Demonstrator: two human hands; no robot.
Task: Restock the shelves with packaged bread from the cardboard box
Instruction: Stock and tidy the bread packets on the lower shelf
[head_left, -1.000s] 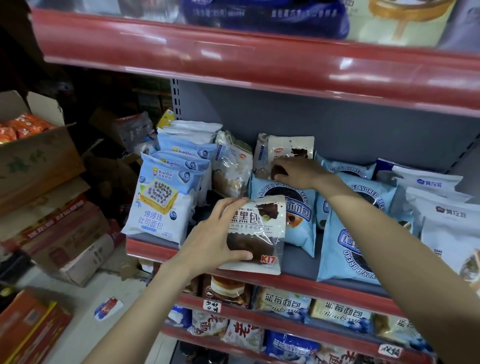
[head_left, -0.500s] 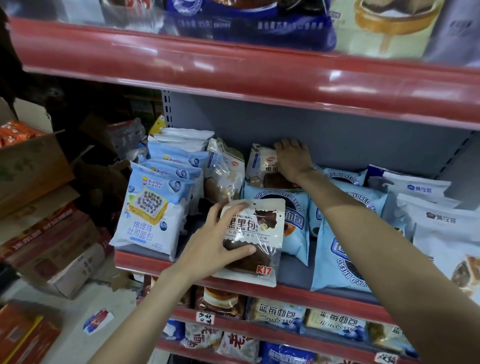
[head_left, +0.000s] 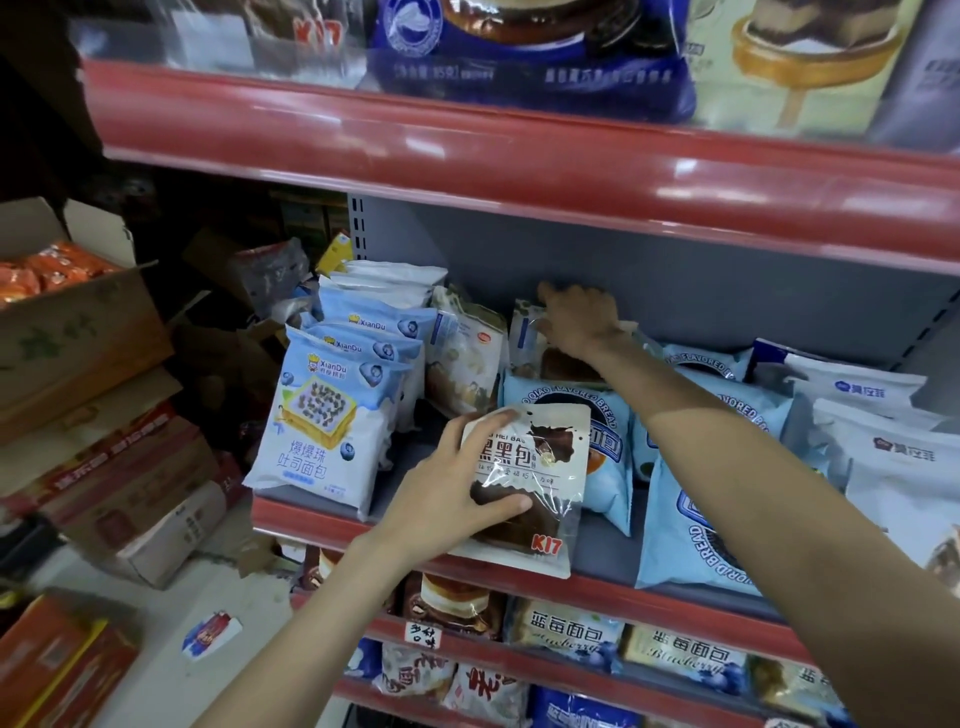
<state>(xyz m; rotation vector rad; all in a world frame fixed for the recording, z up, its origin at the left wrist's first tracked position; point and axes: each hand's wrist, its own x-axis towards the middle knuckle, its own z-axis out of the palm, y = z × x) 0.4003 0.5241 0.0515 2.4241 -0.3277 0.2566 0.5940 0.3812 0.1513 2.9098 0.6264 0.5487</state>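
While my left hand (head_left: 447, 499) grips the chocolate bread packet (head_left: 524, 483) at the shelf (head_left: 415, 525) lip, my right hand (head_left: 576, 322) presses the rear packet (head_left: 524, 338) back, so next I judge I slot mine in front.

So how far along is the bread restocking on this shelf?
Done: the middle shelf already holds blue bread packs. In hand: the left hand grips a K17 chocolate bread pack at the shelf front, while the right hand touches a rear pack. Left: seating that pack; remaining stock isn't visible.
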